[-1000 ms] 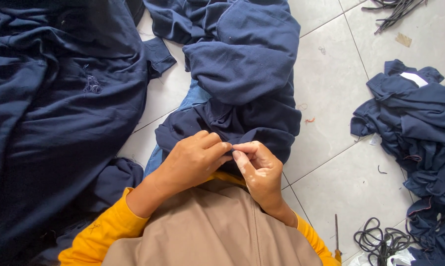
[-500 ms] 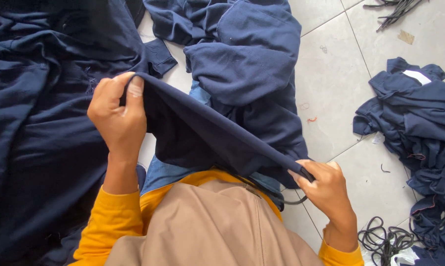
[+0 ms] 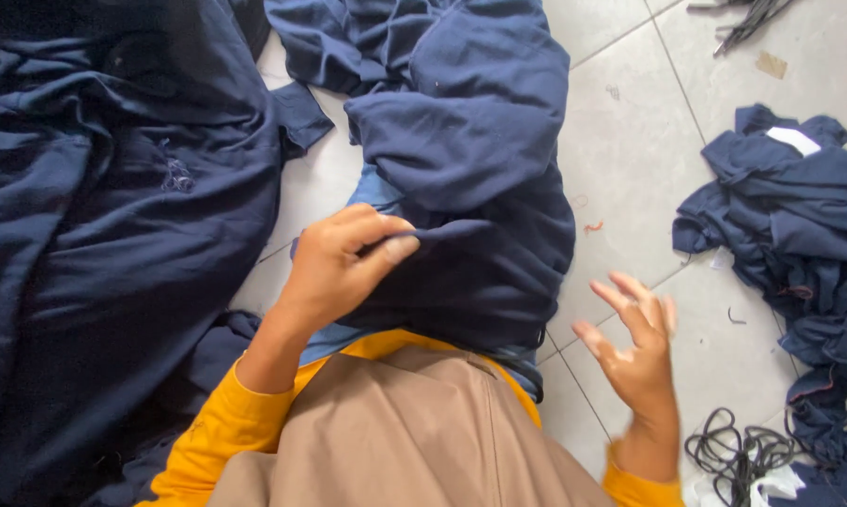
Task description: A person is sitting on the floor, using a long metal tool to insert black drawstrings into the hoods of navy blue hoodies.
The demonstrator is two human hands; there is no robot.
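A navy blue garment lies draped over my lap and legs on the tiled floor. My left hand pinches a fold of this garment between thumb and fingers at its near edge. My right hand hovers over the floor to the right of the garment, fingers spread, holding nothing. My sleeves are yellow-orange and a tan cloth covers my chest.
A large heap of navy garments fills the left side. Another pile of navy clothes lies at the right. Black cords lie coiled at the lower right, more cords at the top right. Pale floor tiles show between.
Earlier both hands worked together at the garment's edge, then stretched it wide apart. Now the right hand has let go and the left hand has come down, still pinching the cloth.
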